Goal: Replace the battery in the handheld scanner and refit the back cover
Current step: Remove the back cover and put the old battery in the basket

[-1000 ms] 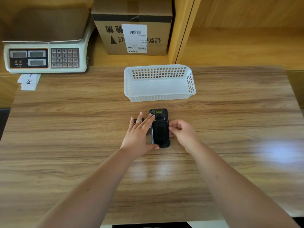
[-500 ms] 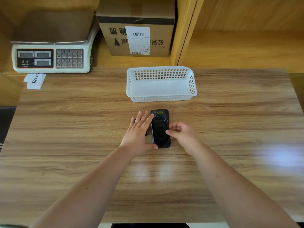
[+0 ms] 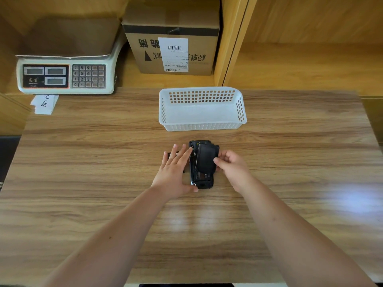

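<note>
The black handheld scanner lies face down in the middle of the wooden table. Its black back cover is lifted and tilted off to the right, pinched in my right hand. Below the cover a battery with small print shows in the open bay. My left hand lies flat along the scanner's left edge, fingers spread, thumb at the bottom corner. A small dark object, mostly hidden, lies under my left fingers.
A white perforated plastic basket stands just behind the scanner. Further back are a weighing scale at the left, paper slips under it, a cardboard box and a vertical wooden shelf post.
The back cover, seated flat on the scanner before, is now raised and shifted right by my right hand, exposing the battery. My left hand has stayed against the scanner's left side.
</note>
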A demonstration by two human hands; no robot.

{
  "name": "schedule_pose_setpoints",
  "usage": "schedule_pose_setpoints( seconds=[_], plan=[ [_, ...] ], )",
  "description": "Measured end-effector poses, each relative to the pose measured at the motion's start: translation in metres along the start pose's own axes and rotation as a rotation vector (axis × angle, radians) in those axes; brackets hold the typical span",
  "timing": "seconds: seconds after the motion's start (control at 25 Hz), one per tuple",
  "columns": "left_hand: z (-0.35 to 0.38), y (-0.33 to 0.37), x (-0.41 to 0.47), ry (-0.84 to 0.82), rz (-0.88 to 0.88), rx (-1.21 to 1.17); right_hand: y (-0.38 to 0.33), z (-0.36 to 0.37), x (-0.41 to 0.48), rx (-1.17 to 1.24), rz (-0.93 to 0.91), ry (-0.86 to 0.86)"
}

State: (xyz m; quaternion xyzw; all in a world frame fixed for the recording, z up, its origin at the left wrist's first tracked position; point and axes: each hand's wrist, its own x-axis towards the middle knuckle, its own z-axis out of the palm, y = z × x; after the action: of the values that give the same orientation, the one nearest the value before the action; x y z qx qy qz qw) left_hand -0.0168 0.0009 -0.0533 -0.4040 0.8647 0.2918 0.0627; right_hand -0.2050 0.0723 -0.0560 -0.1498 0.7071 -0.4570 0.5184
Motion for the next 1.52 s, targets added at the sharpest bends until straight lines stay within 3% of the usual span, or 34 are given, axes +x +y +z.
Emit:
schedule_pose_setpoints(
  seconds=[0.16,0.32,0.52,0.88,1.12,1.2,1.4,1.52],
  plan=[
    [0.005,0.003,0.000,-0.038,-0.019,-0.030,0.004,-0.016,0.010,0.176,0.112,0.105],
    [0.008,0.002,0.003,-0.061,-0.009,-0.013,0.004,-0.040,0.006,0.285,0.192,0.088],
    [0.013,0.001,0.003,-0.078,0.050,0.076,0.007,-0.053,0.005,-0.017,0.188,0.087],
    [0.012,-0.003,0.006,-0.095,0.018,0.078,0.015,-0.050,-0.003,-0.569,0.026,0.301],
    [0.015,-0.006,0.006,-0.095,0.013,0.069,0.017,-0.040,-0.012,-0.579,-0.106,0.362],
    [0.016,-0.007,0.006,-0.092,0.017,0.070,0.013,-0.034,-0.011,-0.589,-0.232,0.304],
    [0.017,-0.009,0.008,-0.072,0.044,0.028,0.004,-0.011,-0.006,-0.794,-0.496,-0.059],
    [0.017,-0.010,0.008,-0.069,0.056,0.026,0.003,-0.002,-0.003,-1.013,-0.529,-0.159]
  ],
)
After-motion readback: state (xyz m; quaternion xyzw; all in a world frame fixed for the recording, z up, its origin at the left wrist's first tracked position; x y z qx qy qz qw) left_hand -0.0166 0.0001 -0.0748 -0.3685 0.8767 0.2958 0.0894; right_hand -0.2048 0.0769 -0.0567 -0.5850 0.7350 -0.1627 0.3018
